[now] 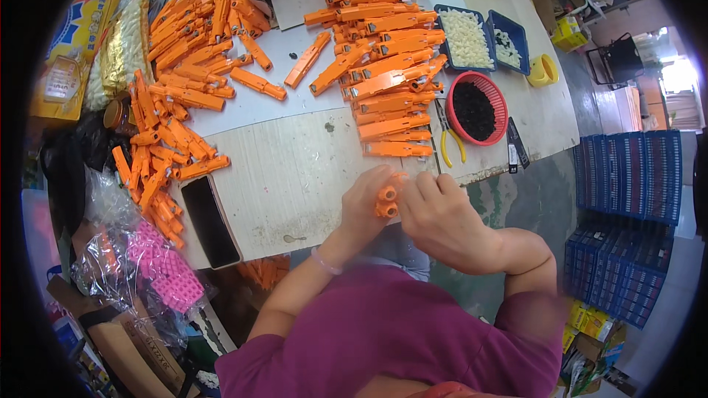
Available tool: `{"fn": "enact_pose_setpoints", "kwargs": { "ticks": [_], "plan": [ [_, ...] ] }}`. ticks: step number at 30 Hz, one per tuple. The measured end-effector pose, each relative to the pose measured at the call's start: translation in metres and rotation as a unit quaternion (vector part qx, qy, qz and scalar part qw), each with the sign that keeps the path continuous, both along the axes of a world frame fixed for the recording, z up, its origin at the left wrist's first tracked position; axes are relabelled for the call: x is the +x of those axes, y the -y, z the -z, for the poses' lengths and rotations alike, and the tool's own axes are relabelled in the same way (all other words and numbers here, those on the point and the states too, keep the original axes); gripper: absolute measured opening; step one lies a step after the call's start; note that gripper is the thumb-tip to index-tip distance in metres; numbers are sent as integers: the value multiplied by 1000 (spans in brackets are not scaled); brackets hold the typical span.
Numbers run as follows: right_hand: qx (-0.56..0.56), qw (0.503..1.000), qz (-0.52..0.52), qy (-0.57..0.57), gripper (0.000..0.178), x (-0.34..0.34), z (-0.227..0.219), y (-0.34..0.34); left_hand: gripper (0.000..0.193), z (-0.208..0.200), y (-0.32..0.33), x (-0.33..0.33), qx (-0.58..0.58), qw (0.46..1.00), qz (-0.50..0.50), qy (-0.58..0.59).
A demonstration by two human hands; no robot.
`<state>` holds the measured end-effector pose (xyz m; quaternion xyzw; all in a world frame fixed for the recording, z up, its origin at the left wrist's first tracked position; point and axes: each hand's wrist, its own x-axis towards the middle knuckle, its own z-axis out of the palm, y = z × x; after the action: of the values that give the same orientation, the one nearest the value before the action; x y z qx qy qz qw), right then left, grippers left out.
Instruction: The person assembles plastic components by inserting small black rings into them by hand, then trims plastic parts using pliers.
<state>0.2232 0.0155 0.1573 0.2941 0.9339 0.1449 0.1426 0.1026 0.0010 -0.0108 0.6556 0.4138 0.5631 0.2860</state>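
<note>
Close to my body at the table's front edge, my left hand (363, 205) is closed around an orange plastic piece (387, 202) with two round tube ends showing. My right hand (440, 222) is right beside it, its fingers curled in a pinch against the piece. Whatever that pinch holds is hidden by the fingers. Just beyond my hands lies a tall stack of similar orange plastic pieces (394, 107), laid mostly crosswise. Yellow-handled pliers (451, 146) lie to the right of the stack.
Loose orange pieces (188, 92) are heaped on the left. A phone (211, 221) lies at the front left edge. On the right stand a red basket (502, 121) of black bits, blue trays (525, 68) with white bits, and a yellow cup (543, 71). Blue crates (627, 177) are stacked beyond the table.
</note>
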Motion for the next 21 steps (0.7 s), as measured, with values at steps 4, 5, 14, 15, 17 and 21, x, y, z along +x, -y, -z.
{"fn": "enact_pose_setpoints", "kwargs": {
  "ticks": [4,5,14,15,17,21],
  "plan": [
    [22,998,57,3,9,-6,3,5,59,-5,-3,2,17,1000,-5,-5],
    [23,998,58,3,9,-4,2,1,59,-6,-3,1,18,1000,-4,-6],
    [2,859,462,-222,35,107,26,-181,57,-7,-3,1,6,999,-14,-28],
    [-2,858,476,-194,36,132,49,-203,56,-8,-3,2,8,1000,-11,-25],
    [-43,859,463,-213,36,137,76,-221,55,-7,-3,2,7,1000,-15,-24],
    [-65,840,463,-274,36,132,88,-233,52,-8,-3,0,4,1000,-19,-22]
  ]
}}
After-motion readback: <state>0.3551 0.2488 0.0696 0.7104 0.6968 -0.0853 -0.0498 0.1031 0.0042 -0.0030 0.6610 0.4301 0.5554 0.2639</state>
